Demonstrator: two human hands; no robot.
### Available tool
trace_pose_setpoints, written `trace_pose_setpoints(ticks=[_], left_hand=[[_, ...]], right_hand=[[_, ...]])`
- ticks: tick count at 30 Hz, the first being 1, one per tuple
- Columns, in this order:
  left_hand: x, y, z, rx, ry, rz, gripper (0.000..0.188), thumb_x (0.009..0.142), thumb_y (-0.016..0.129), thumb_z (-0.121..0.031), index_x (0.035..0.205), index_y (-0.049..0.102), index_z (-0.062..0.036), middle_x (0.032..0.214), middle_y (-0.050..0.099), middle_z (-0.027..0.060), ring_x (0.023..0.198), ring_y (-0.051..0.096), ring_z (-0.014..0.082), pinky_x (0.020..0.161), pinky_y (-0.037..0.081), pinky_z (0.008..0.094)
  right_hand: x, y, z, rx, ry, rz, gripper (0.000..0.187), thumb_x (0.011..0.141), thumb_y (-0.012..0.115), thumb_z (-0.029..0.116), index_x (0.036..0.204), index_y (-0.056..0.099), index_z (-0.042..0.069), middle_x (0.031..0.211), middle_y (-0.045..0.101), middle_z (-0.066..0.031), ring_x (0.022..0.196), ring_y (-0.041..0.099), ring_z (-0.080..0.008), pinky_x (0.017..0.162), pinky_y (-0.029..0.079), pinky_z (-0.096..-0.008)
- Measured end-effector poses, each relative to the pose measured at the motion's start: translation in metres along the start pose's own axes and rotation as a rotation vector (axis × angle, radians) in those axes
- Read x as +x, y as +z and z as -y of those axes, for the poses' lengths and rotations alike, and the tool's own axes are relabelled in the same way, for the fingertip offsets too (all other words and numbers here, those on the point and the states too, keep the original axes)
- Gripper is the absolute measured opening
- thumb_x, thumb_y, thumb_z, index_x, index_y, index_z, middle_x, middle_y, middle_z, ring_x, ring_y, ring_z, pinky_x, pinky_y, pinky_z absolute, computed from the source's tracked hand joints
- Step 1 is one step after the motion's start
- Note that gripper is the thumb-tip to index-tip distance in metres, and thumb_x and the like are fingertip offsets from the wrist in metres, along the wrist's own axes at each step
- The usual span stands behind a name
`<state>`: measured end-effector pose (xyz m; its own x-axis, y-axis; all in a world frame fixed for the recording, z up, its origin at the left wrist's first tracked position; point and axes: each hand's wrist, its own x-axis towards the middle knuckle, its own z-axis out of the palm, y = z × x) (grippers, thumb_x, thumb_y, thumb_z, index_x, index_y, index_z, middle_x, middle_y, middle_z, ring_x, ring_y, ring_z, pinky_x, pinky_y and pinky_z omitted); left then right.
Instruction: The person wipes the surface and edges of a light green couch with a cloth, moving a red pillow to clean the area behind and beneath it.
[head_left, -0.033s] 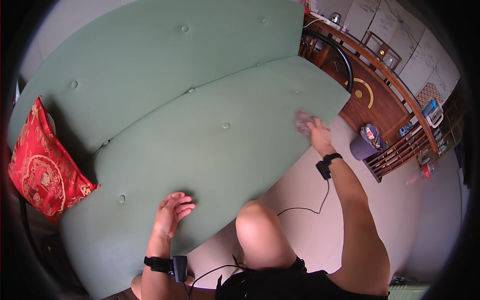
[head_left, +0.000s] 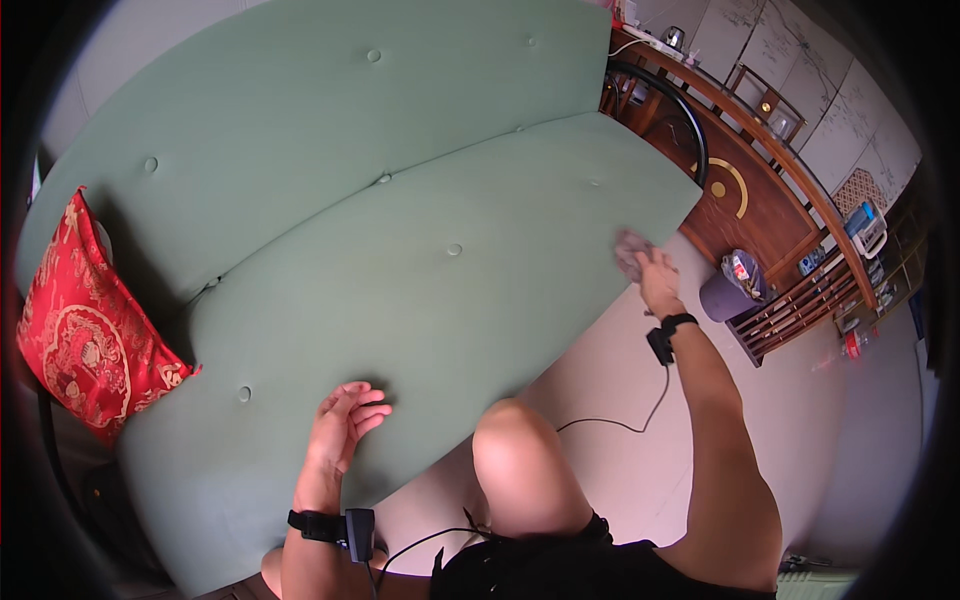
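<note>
A greyish-brown cloth point(head_left: 632, 252) lies under the fingers of my right hand point(head_left: 657, 277), which presses it on the green sofa seat point(head_left: 470, 330) close to the front edge, toward the right end. Its fingers are curved over the cloth and slightly blurred. Over the near part of the seat, my left hand point(head_left: 347, 422) hangs with loosely bent fingers apart and nothing in them. Each wrist wears a black strap with a small box and a cable.
A red patterned cushion point(head_left: 95, 330) leans at the sofa's left end. The buttoned backrest point(head_left: 300, 110) rises behind. Beyond the right end stand a purple waste bin point(head_left: 730, 295) and a brown wooden cabinet point(head_left: 760, 220). My bent knee point(head_left: 525, 460) is at the seat's front edge.
My right hand has slid with the cloth a little to the right and nearer, toward the seat's front edge. The left hand has hardly moved.
</note>
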<state>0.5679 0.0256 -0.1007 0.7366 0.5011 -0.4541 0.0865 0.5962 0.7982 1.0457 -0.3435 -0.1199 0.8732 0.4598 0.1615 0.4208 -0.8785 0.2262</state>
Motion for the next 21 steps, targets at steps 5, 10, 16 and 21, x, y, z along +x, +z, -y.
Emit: trace_pose_setpoints(ticks=[5, 10, 16, 21], left_hand=[[0.0, -0.001, 0.001, 0.029, -0.014, -0.003, 0.023, 0.103, 0.044, -0.018, 0.111, 0.056, -0.0001, 0.101, 0.069, 0.0138, 0.088, 0.071, 0.0248, 0.077, 0.06, 0.0309], [-0.001, -0.004, 0.005, 0.036, 0.017, 0.001, 0.023, 0.103, 0.045, -0.02, 0.112, 0.056, -0.0016, 0.102, 0.068, 0.013, 0.09, 0.07, 0.0244, 0.079, 0.058, 0.0308], [-0.002, 0.001, 0.003, 0.028, 0.054, -0.011, 0.023, 0.103, 0.045, -0.02, 0.111, 0.056, -0.0011, 0.103, 0.068, 0.0133, 0.09, 0.07, 0.0244, 0.079, 0.058, 0.0308], [-0.001, 0.0, 0.007, 0.008, 0.053, -0.012, 0.023, 0.104, 0.044, -0.018, 0.11, 0.057, -0.0009, 0.104, 0.068, 0.0139, 0.089, 0.07, 0.0238, 0.079, 0.058, 0.0299]], right_hand=[[-0.084, -0.026, -0.078, 0.074, 0.312, 0.245, 0.045, 0.08, 0.069, 0.022, 0.123, 0.058, 0.015, 0.134, 0.053, -0.0133, 0.122, 0.051, -0.0357, 0.097, 0.045, -0.0506], [-0.081, -0.043, -0.097, 0.123, 0.388, 0.211, 0.043, 0.081, 0.069, 0.023, 0.121, 0.059, 0.014, 0.13, 0.055, -0.0132, 0.119, 0.052, -0.0341, 0.096, 0.046, -0.0489], [-0.068, -0.057, -0.096, 0.163, 0.401, 0.188, 0.04, 0.082, 0.069, 0.025, 0.119, 0.061, 0.013, 0.126, 0.057, -0.0132, 0.115, 0.054, -0.0321, 0.094, 0.046, -0.0468], [-0.052, -0.068, -0.09, 0.184, 0.39, 0.161, 0.038, 0.083, 0.069, 0.026, 0.117, 0.062, 0.012, 0.122, 0.058, -0.0131, 0.111, 0.056, -0.0305, 0.092, 0.047, -0.0451]])
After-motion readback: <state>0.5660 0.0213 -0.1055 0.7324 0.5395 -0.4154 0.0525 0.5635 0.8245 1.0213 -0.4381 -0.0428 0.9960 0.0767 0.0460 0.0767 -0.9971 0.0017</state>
